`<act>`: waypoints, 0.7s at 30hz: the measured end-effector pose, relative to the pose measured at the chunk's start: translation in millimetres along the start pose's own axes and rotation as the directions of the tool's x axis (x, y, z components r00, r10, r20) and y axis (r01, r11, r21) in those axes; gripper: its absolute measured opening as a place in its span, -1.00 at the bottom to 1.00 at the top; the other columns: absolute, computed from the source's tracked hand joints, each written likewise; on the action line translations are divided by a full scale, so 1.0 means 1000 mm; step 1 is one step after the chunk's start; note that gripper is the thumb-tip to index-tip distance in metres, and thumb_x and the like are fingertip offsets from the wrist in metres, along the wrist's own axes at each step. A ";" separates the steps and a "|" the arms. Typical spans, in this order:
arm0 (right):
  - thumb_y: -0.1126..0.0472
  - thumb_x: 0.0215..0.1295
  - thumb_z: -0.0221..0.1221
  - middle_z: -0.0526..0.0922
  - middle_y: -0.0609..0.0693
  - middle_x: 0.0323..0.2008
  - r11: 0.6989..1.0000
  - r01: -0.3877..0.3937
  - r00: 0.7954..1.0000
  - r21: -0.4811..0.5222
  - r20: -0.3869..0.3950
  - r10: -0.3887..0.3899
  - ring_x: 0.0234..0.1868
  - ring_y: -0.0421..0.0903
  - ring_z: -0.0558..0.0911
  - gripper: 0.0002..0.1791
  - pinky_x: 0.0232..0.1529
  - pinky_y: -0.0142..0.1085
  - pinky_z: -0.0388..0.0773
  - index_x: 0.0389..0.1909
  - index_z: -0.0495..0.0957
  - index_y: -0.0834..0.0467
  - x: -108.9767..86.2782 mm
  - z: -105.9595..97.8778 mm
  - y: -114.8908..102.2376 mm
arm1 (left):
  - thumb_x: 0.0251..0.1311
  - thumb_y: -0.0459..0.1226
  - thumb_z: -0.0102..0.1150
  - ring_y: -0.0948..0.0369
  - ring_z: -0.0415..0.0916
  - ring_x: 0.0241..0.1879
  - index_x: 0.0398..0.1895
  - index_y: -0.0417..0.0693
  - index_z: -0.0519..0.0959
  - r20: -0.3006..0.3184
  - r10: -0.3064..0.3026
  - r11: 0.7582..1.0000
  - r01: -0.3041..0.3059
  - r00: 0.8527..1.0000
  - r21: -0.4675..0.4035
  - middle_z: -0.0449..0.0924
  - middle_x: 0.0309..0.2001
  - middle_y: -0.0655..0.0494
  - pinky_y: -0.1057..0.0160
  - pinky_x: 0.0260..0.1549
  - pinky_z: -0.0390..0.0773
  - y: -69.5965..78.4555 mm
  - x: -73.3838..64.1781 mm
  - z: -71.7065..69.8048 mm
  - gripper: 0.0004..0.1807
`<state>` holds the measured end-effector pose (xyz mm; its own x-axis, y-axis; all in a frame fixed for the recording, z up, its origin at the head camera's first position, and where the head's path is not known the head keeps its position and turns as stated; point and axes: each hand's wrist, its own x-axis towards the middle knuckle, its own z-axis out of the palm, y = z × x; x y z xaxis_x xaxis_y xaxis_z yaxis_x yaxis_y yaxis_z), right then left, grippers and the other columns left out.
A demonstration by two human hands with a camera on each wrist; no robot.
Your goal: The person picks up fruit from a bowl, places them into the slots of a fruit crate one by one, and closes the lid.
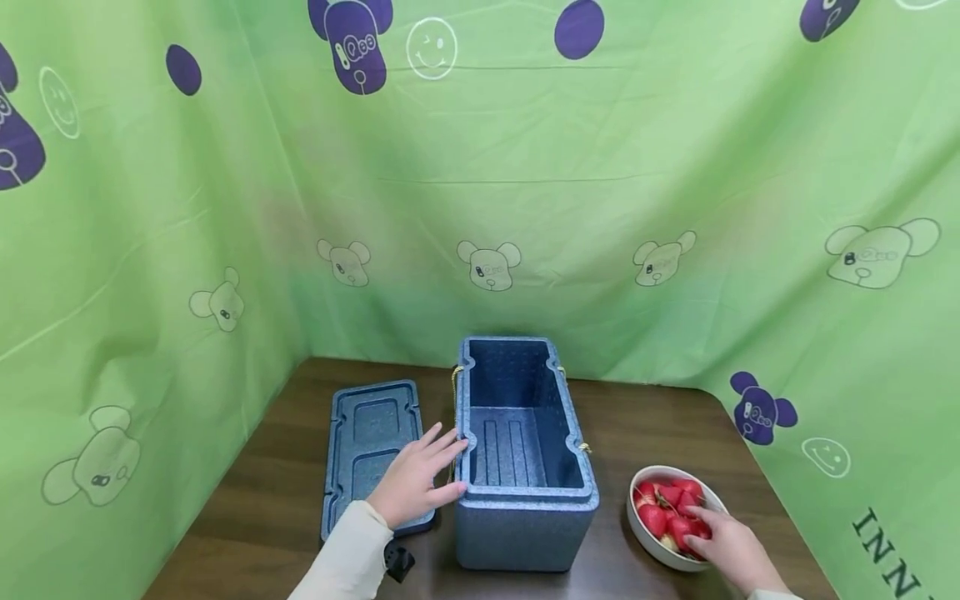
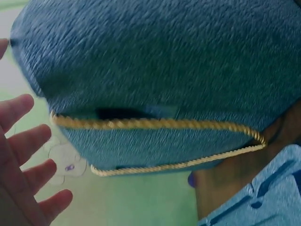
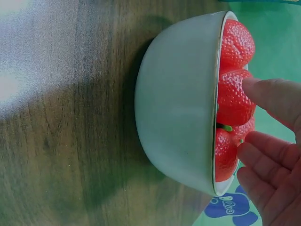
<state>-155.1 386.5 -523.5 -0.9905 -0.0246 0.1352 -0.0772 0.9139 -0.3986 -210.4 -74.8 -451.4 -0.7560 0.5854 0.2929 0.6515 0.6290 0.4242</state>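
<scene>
A blue speckled foam box point(image 1: 525, 533) stands lidless on the table, its inside visible in the head view. My left hand point(image 1: 420, 477) rests its spread fingertips and thumb at the box's left rim. A yellow rope point(image 2: 155, 124) runs along the box's side in the left wrist view. To the right is a white bowl point(image 3: 176, 103) heaped with red strawberries point(image 1: 654, 521). Over the bowl's near right side is my right hand point(image 1: 733, 546). Its thumb touches one strawberry point(image 3: 235, 101), while the other fingertips reach the fruit beside it, spread and only slightly bent.
The blue lid point(image 1: 375, 425) lies flat on the table left of the box. A small black object point(image 1: 399, 562) sits near the left sleeve. Green printed cloth point(image 1: 487, 200) hangs around the wooden table point(image 1: 615, 417) at the back and sides.
</scene>
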 end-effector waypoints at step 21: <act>0.24 -0.11 0.42 0.67 0.30 -0.34 1.000 -0.028 0.997 -0.006 0.075 0.028 -0.27 0.19 0.64 -0.47 -0.12 0.10 0.50 -0.14 0.56 0.52 0.007 0.006 -0.002 | 0.26 0.15 -0.03 0.05 -0.01 0.45 0.42 -0.10 0.25 0.147 0.079 0.979 -0.105 0.986 0.176 0.14 0.44 0.02 -0.05 0.29 0.17 -0.004 0.019 -0.002 -0.23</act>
<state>-162.4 382.1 -527.0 -0.9980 -0.0293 0.0555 -0.0490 0.9165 -0.3970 -227.7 -67.1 -446.2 -0.6844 0.7020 0.1968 0.7282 0.6444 0.2336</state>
